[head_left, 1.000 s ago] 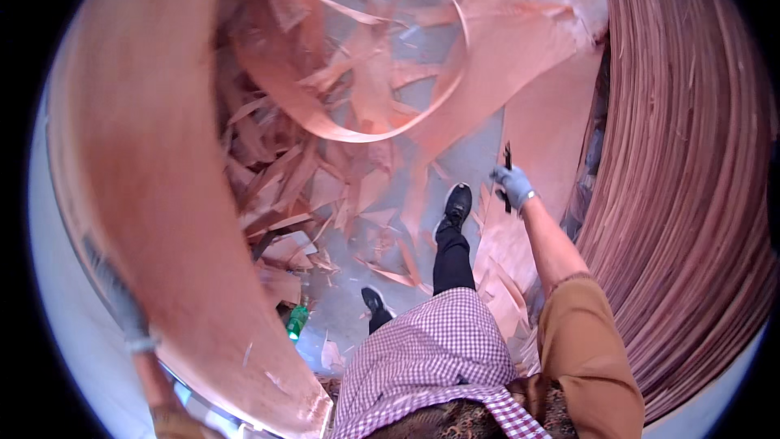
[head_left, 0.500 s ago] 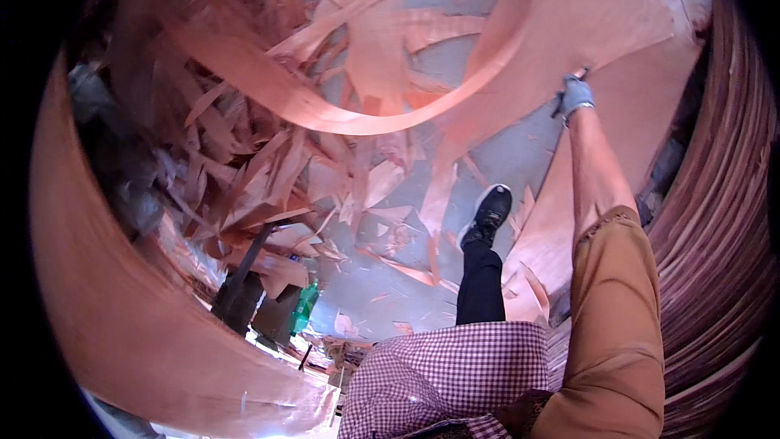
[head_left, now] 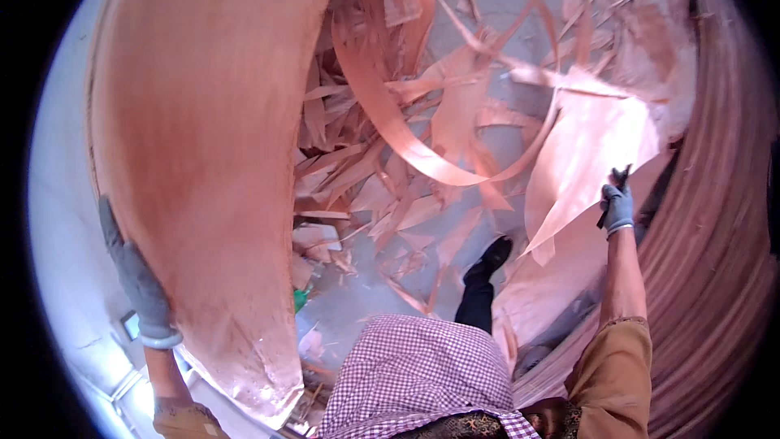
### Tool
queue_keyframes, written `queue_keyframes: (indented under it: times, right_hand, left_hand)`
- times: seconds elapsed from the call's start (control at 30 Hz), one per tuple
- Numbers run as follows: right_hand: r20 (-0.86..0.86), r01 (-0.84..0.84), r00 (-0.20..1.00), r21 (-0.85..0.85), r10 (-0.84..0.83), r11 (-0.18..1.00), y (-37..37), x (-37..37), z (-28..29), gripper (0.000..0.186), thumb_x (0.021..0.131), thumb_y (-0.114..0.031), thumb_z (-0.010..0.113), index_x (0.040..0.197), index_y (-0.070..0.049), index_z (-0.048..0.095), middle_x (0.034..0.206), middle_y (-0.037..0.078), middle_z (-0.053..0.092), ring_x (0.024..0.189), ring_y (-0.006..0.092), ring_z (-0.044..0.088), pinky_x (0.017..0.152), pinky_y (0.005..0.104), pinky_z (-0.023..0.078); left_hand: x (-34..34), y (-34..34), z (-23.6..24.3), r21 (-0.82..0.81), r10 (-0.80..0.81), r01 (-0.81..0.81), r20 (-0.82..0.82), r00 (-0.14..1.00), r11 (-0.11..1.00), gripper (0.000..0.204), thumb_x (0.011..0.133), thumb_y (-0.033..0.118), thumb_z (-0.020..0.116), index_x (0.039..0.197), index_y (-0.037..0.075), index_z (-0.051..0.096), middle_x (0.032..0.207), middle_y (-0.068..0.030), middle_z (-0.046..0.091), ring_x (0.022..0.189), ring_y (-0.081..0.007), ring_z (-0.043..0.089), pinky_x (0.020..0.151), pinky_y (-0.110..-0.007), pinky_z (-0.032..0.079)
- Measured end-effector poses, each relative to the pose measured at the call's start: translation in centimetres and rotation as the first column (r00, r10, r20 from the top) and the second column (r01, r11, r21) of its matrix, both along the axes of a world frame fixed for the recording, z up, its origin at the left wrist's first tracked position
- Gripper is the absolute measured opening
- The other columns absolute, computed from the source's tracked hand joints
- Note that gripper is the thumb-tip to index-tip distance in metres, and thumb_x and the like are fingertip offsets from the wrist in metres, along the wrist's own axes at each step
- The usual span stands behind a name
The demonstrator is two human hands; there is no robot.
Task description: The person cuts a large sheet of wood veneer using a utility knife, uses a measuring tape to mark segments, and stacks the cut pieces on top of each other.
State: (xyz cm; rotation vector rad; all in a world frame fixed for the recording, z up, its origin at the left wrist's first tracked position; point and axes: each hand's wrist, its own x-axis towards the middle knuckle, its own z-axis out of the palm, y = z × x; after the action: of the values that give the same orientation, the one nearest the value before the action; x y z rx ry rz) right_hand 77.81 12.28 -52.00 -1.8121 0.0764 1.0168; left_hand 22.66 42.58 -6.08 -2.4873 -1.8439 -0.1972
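Observation:
My left hand [head_left: 140, 276], in a grey glove with a pale cuff, lies along the outer edge of a large reddish-brown wood veneer sheet [head_left: 203, 130], its fingers stretched out. That sheet curves up tall on the left. My right hand [head_left: 617, 207], also gloved in grey, is closed at the right, in front of a bright, pointed piece of veneer [head_left: 589, 142]. Dark tips stick out from this hand; whether they are glove fingers or a small tool I cannot make out. A long curled veneer strip [head_left: 406, 142] arcs across the middle.
Torn veneer scraps [head_left: 390, 195] litter the grey floor [head_left: 349, 309]. A tall stack of layered veneer [head_left: 707, 236] rises close on the right. My dark shoe [head_left: 494, 254] stands among scraps, below a checked apron [head_left: 422, 366]. Something green [head_left: 301, 299] shows beside the large sheet.
My left hand has come into view at the large sheet, which now stands farther up on the left. My right hand has drawn back nearer to me. The view has turned left.

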Motion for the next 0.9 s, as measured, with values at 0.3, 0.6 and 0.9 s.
queue_keyframes:
  times: [0.3,0.6,0.9]
  right_hand:
    - [0.342,-0.766,0.503,-0.249,0.794,0.592,5.7,-4.2,34.2,0.042,0.068,-0.001,0.057,0.109,-0.002,0.064,0.084,0.0,0.059,0.066,0.0073,0.051,0.061,0.0232,0.044]
    - [0.741,-0.949,-0.122,-0.281,0.661,0.14,4.6,-26.9,74.2,0.032,0.081,-0.004,0.061,0.113,-0.006,0.061,0.1,0.01,0.062,0.079,0.0256,0.06,0.073,0.031,0.048]
    - [0.846,-0.962,-0.196,-0.069,0.495,-0.263,7.2,-46.8,80.0,0.02,0.078,-0.001,0.06,0.065,-0.006,0.045,0.067,0.004,0.052,0.056,0.0183,0.051,0.049,0.031,0.037]
  left_hand:
    - [-3.1,-0.1,-0.4,0.141,-0.11,0.145,-0.234,0.966,0.979,0.058,0.092,0.029,0.046,0.139,-0.001,0.033,0.146,-0.0183,0.031,0.135,-0.0326,0.028,0.112,-0.045,0.015]
    - [-5.7,-5.2,3.6,-0.108,-0.122,0.34,0.8,0.588,0.934,0.053,0.092,0.037,0.05,0.127,-0.002,0.048,0.131,-0.0206,0.048,0.123,-0.0323,0.044,0.105,-0.045,0.032]
    - [-29.7,-7.5,7.7,-0.227,0.439,0.48,0.807,-0.394,0.848,0.097,0.083,0.071,0.041,0.146,0.006,0.008,0.151,-0.0168,0.013,0.134,-0.0306,0.028,0.111,-0.04,0.024]
